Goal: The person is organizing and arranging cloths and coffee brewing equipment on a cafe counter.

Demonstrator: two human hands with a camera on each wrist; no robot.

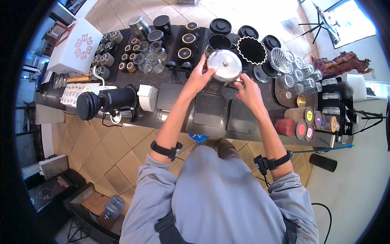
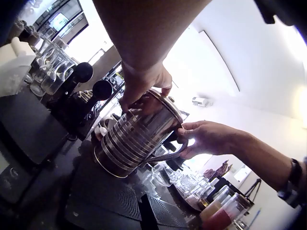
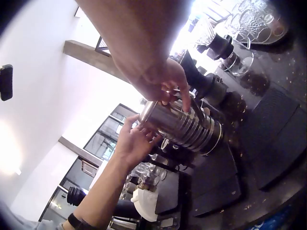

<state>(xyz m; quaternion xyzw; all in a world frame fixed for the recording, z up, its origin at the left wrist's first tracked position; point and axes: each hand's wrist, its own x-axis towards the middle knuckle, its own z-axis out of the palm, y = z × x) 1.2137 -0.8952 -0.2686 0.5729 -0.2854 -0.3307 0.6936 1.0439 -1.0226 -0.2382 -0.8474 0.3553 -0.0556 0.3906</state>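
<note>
A shiny steel French press (image 1: 224, 70) with a ribbed body and a knobbed lid is upright between both hands above the dark counter. My left hand (image 1: 198, 78) holds it around the upper left side, its thumb over the lid's edge. On the other side, my right hand (image 1: 248, 92) grips the top of the curved handle (image 2: 165, 155), fingertips close to the lid's rim. The ribbed body (image 3: 189, 132) tapers down toward a flat black scale in the right wrist view. Its inside is hidden by the lid.
Flat black scales (image 1: 207, 109) lie at the front of the counter. Black drippers (image 1: 251, 51) and cups stand behind the press. Clear glasses (image 1: 298, 77) and lidded jars (image 1: 294, 127) fill the right side. A black grinder (image 1: 118, 99) stands left.
</note>
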